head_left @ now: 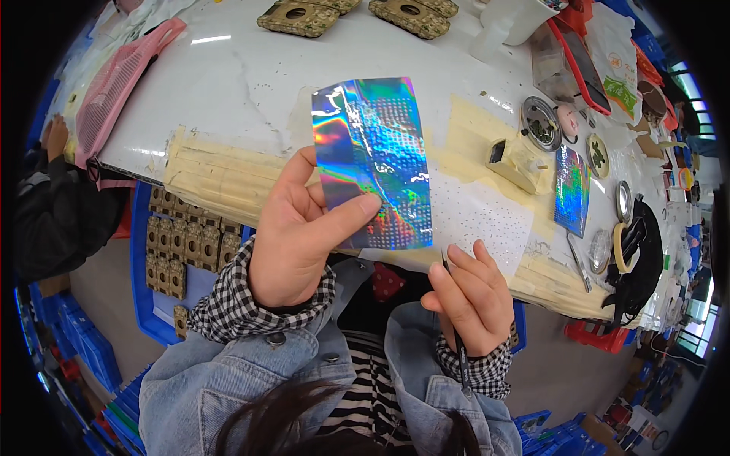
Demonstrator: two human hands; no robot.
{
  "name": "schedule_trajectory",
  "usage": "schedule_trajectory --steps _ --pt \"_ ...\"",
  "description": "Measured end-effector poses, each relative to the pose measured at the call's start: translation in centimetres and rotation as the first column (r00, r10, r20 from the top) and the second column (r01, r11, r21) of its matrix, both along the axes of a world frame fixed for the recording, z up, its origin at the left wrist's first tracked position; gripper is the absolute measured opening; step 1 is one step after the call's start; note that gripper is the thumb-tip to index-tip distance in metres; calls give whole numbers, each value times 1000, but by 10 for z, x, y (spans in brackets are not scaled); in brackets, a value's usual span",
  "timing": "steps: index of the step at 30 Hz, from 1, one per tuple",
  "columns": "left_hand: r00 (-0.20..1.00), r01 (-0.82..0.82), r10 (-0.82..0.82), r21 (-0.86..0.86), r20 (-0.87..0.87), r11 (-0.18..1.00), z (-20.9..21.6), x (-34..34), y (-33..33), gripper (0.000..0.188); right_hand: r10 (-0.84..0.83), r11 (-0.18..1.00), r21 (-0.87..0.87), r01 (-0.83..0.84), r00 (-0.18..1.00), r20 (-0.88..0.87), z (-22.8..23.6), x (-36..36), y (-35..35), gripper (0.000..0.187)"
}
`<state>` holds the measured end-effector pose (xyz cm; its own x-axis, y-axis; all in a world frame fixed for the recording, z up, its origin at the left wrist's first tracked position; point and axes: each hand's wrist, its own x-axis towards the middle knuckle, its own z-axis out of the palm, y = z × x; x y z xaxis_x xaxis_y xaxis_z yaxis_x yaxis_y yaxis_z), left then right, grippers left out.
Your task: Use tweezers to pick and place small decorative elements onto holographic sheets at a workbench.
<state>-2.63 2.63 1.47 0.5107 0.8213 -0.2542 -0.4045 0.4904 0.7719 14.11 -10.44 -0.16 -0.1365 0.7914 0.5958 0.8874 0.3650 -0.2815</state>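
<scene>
My left hand [293, 224] holds up a shiny holographic sheet [376, 163], thumb across its front and fingers behind. Rows of small dot-like marks cover much of the sheet, and its surface is creased. Just right of the sheet's lower corner is my right hand [475, 300], closed around a slim black pen-like tool [462, 365]. The tool's thin tip points up toward the sheet, apart from it; its exact kind is unclear. Beneath my hands, on the table, lies a white sheet [487, 220] strewn with many tiny dots.
Yellowish tape [220, 163] covers the table's near edge. To the right are a yellow block [521, 166], a round metal tin [541, 121], another holographic sheet [572, 190] and tweezers [579, 262]. Camouflage parts [298, 18] stand at the back; a blue tray [156, 323] holds more. A person sits left.
</scene>
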Motion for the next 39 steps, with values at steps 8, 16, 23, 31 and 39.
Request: schedule_trajectory --steps 8,16,23,31,39 --pt "999 -35 35 21 19 999 -4 -2 3 47 -103 994 -36 107 989 111 -17 -1 5 33" --pt "999 -25 24 11 20 1000 -3 -2 4 45 -68 992 -88 87 978 199 -15 -5 9 30" --pt "1000 -16 16 6 11 1000 -3 -2 5 45 -17 986 -155 58 967 253 -1 -3 13 29" --pt "1000 -14 13 25 20 1000 -4 -1 4 48 -43 988 -140 66 985 164 -1 2 9 29" --pt "995 98 -97 -50 30 994 -2 3 -2 33 -66 997 14 74 949 -308 18 0 -5 35"
